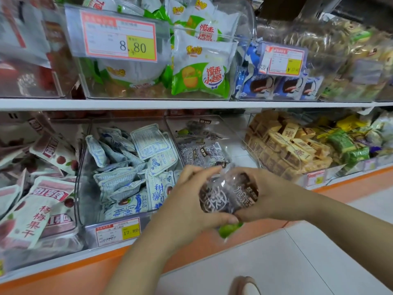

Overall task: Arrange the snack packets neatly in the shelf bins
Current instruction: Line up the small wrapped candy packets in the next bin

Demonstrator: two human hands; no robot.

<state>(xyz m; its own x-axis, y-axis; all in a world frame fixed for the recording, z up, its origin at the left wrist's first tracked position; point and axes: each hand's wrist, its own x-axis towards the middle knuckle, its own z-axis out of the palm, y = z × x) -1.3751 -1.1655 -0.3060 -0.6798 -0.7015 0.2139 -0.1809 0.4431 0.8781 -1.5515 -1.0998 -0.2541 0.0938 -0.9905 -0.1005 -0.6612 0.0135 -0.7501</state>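
Both hands hold a small stack of dark purple-brown snack packets point(227, 193) in front of the lower shelf. My left hand point(189, 201) grips the stack from the left, thumb underneath. From the right, my right hand point(261, 199) curls round it. A green patch on a packet point(228, 229) shows below the hands. Just behind the stack stands a clear bin point(234, 133) holding a few matching purple packets point(202, 152). To its left a clear bin point(85, 167) is heaped with blue-white packets point(131, 162) lying at all angles.
At far left, pink-white packets point(40, 192) spill in a bin. Tan wafer packets point(285, 145) and green packets point(344, 145) fill bins to the right. The upper shelf point(191, 104) carries bins of green-white and blue packets. An orange shelf edge point(127, 258) runs below; a shoe tip point(246, 286) shows on the floor.
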